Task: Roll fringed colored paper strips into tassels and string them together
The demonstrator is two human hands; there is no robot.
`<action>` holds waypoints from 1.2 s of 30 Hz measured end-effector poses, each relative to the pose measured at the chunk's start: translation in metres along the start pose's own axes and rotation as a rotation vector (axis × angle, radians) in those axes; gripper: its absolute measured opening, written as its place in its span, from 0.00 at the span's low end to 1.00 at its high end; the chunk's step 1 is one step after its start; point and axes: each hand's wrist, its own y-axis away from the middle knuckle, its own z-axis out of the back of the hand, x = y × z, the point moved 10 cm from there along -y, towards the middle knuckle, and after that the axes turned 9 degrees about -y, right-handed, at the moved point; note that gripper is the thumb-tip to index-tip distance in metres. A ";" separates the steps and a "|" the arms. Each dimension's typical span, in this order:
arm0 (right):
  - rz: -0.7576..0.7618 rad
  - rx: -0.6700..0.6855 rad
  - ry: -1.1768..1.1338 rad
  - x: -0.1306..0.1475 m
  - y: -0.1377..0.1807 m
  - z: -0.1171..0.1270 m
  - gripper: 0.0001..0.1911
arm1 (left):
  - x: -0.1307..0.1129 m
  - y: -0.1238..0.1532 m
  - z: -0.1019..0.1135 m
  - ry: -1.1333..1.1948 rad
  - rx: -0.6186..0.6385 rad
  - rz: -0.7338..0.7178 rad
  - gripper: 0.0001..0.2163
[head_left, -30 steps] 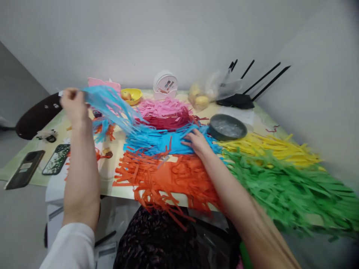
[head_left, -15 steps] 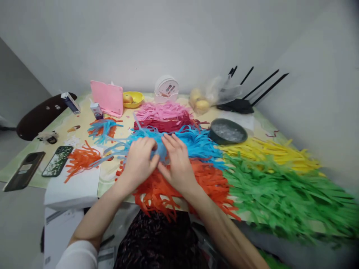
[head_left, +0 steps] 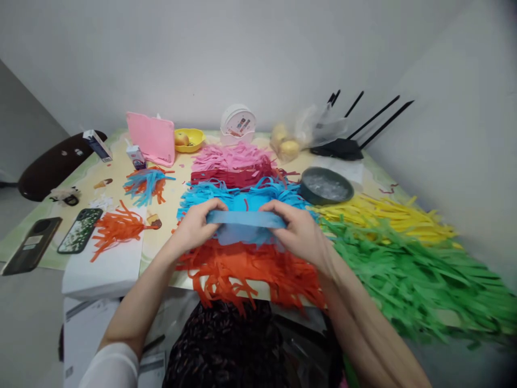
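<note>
Between my two hands a blue tissue paper strip point(head_left: 245, 218) is stretched flat, its fold facing up. My left hand point(head_left: 200, 223) pinches its left end with thumb and fingers. The right end is gripped by my right hand point(head_left: 299, 229). Just beyond and beneath lies a pile of blue fringed tissue paper point(head_left: 202, 193). Orange fringed tissue paper point(head_left: 250, 269) spreads at the table's near edge. Dark red point(head_left: 234, 179) and pink point(head_left: 230, 158) fringed sheets lie farther back. Left of my hands are an orange tassel point(head_left: 121, 227) and a blue-and-orange tassel point(head_left: 148, 185).
Right of my hands stands a dark bowl point(head_left: 326, 186), with yellow point(head_left: 388, 215) and green fringe point(head_left: 404, 275) beyond it. Two phones point(head_left: 81, 230) lie at left. A pink tablet case point(head_left: 151, 137), yellow fruit dish point(head_left: 196, 140) and black router point(head_left: 337, 150) stand at the back.
My hands have moved apart, the right one rightward, and the blue paper is now pulled taut between them. Blue strands that hung out to the left are no longer there.
</note>
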 end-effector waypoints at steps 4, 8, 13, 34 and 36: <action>-0.086 -0.001 -0.122 -0.007 -0.002 0.010 0.10 | 0.001 -0.003 0.006 0.111 -0.034 0.030 0.08; 0.017 0.090 -0.147 0.003 -0.002 0.012 0.21 | 0.000 -0.003 0.013 0.179 -0.064 -0.007 0.11; 0.151 0.079 -0.180 0.012 -0.001 0.019 0.27 | -0.008 -0.002 0.014 0.270 0.055 -0.102 0.14; 0.305 0.438 0.255 0.042 0.017 0.019 0.29 | -0.022 -0.008 -0.015 -0.085 0.508 -0.007 0.16; 0.175 0.449 0.194 0.036 0.010 0.021 0.38 | -0.027 -0.009 -0.015 -0.125 0.512 -0.041 0.16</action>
